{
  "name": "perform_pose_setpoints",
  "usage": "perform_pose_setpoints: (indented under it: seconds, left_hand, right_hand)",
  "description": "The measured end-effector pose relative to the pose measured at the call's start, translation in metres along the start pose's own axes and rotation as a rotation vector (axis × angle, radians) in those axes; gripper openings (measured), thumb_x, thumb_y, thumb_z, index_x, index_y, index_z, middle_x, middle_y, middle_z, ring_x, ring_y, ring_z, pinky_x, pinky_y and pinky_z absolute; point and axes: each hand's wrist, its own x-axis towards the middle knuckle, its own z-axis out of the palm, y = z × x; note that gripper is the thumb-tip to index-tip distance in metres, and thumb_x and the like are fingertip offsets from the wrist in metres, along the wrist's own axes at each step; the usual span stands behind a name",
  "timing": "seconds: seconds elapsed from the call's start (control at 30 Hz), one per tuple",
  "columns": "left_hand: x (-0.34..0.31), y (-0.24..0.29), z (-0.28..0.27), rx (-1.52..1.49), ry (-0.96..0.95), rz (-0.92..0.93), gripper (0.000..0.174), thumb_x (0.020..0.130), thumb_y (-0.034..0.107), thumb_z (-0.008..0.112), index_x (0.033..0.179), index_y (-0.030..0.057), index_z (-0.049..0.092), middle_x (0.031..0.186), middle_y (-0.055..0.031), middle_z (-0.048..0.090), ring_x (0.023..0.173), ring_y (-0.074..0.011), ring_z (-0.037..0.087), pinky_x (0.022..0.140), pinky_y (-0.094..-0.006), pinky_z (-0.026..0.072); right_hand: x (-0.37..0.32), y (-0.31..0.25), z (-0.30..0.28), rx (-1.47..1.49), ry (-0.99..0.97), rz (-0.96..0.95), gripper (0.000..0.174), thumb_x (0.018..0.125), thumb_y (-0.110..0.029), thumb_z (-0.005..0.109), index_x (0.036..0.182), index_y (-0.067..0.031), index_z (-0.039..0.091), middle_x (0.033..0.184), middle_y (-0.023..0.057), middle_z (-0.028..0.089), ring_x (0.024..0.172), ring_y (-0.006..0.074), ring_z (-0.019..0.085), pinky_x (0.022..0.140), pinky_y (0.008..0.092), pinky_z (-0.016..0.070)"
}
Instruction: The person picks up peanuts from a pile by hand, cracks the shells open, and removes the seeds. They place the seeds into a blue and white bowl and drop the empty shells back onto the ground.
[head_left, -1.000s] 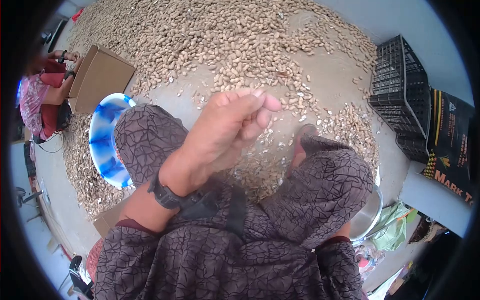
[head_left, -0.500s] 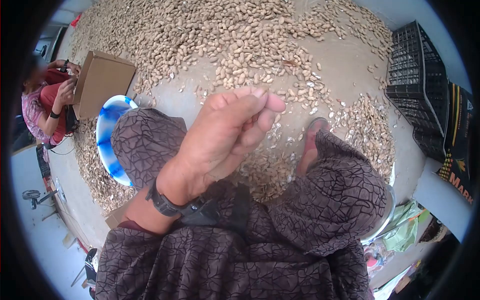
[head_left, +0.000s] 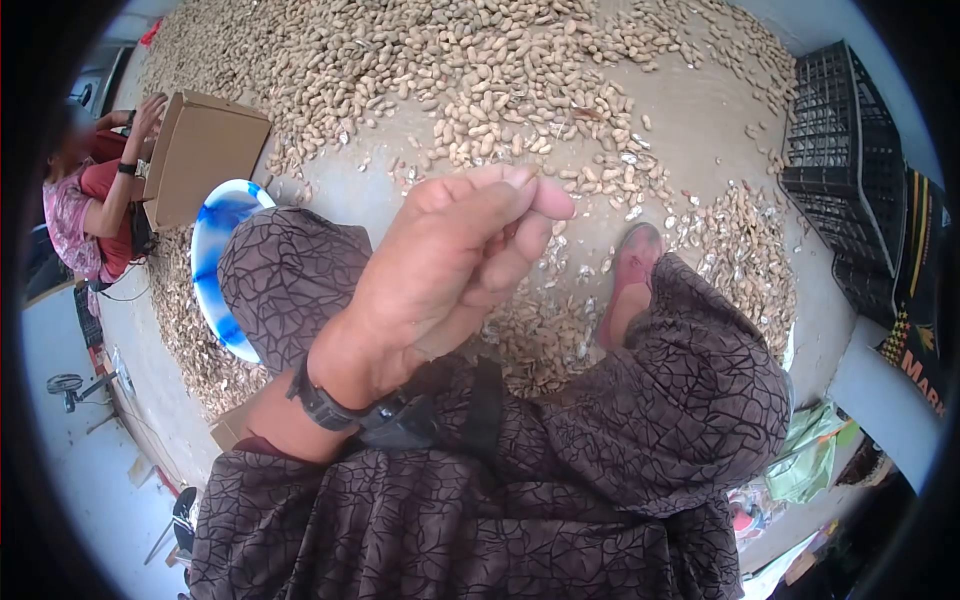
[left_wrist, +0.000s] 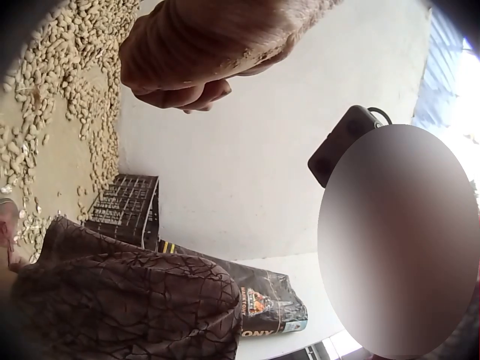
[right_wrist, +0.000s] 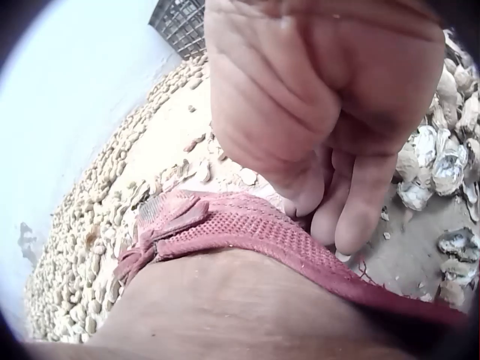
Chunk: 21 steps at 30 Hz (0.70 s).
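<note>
My left hand (head_left: 430,260) is raised over my lap in the head view, a black band round its wrist. Its thumb lies against the index finger and the other fingers curl in; nothing shows between them. The left wrist view shows the same hand (left_wrist: 202,52) against a pale wall. My right hand (right_wrist: 322,90) is hidden from the head view. In the right wrist view it reaches down with fairly straight fingers, their tips right at the pink mesh shoe (right_wrist: 232,225) on my foot. Broken peanut shells (right_wrist: 450,169) lie beside it.
Peanuts (head_left: 400,70) cover the floor ahead, with shells (head_left: 540,340) between my feet. A blue-and-white basin (head_left: 208,270) stands by my left knee. Another person (head_left: 100,200) sits at a cardboard box (head_left: 205,150). Black crates (head_left: 845,150) and a printed bag (head_left: 915,280) line the right.
The head view has shifted slightly, and my right knee and foot now appear further right. My left hand keeps its pose. The other person's hand has risen above the box.
</note>
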Motion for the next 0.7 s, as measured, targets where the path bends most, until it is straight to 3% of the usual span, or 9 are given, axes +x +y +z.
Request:
perform_pose_setpoints:
  seconds: [0.43, 0.7]
  left_hand:
    - [0.000, -0.001, -0.008, -0.003, 0.078, -0.022, 0.025, 0.091, 0.015, 0.040, 0.091, -0.0062, 0.053, 0.065, -0.0035, 0.048, 0.041, -0.0029, 0.033, 0.033, -0.0137, 0.0246]
    - [0.002, 0.003, -0.008, -0.008, 0.015, 0.007, 0.025, 0.090, 0.015, 0.040, 0.091, -0.0068, 0.052, 0.065, -0.0042, 0.048, 0.041, -0.0026, 0.033, 0.034, -0.0143, 0.0247]
  right_hand:
    - [0.000, 0.009, 0.002, -0.038, 0.004, 0.029, 0.004, 0.077, -0.003, 0.057, 0.079, 0.0003, 0.058, 0.075, 0.0039, 0.060, 0.059, 0.0077, 0.053, 0.054, 0.0196, 0.0450]
    - [0.003, 0.013, -0.001, -0.079, 0.003, 0.055, 0.004, 0.077, -0.003, 0.058, 0.078, 0.0003, 0.058, 0.075, 0.0034, 0.059, 0.059, 0.0071, 0.053, 0.054, 0.0194, 0.0446]
